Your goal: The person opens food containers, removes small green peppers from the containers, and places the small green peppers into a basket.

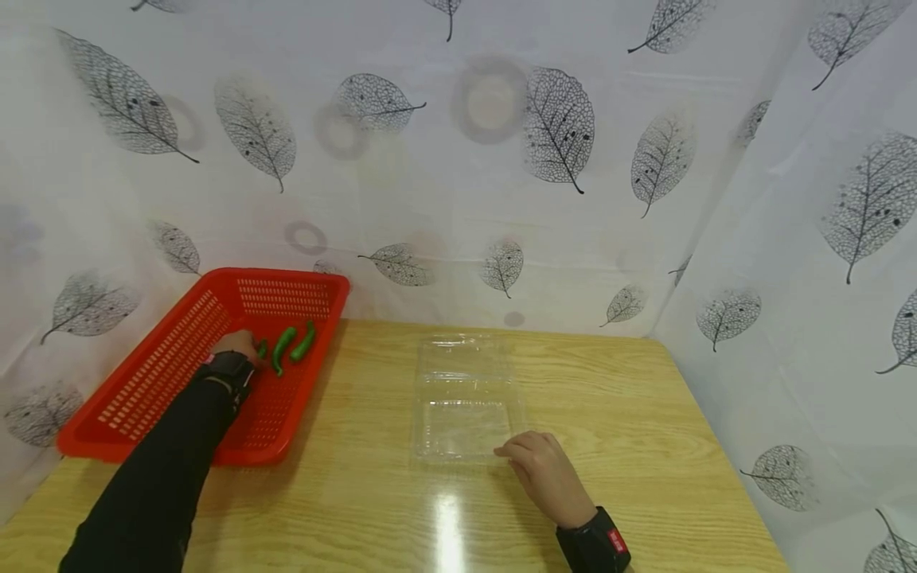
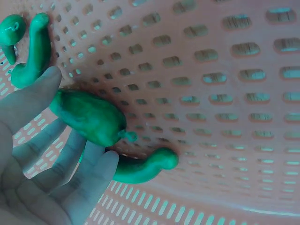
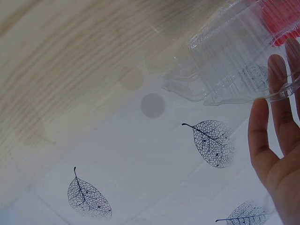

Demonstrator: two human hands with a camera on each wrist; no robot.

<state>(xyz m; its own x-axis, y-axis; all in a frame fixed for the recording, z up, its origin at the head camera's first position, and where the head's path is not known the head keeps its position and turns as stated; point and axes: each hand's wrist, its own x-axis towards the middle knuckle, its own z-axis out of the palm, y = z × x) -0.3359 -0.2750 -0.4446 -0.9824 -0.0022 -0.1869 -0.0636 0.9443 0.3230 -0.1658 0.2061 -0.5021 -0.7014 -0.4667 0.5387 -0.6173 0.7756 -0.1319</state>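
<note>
My left hand (image 1: pixel 239 346) reaches into a red basket (image 1: pixel 275 454). In the left wrist view its thumb and fingers are round a plump green pepper (image 2: pixel 91 117). A curved green pepper (image 2: pixel 147 166) lies beside the fingertips, and two more peppers, one bent (image 2: pixel 40 44) and one rounder (image 2: pixel 13 29), lie past the thumb. On the table is a clear plastic container (image 1: pixel 466 430) with its lid folded back. My right hand (image 1: pixel 544 469) pinches the container's front right corner, thumb and fingers at the rim in the right wrist view.
The light wooden table (image 1: pixel 609 398) carries the basket at the left and the container near the middle. A white leaf-printed sheet (image 1: pixel 444 175) hangs behind the table and along its right side. The basket's slotted walls (image 1: pixel 165 358) rise around the left hand.
</note>
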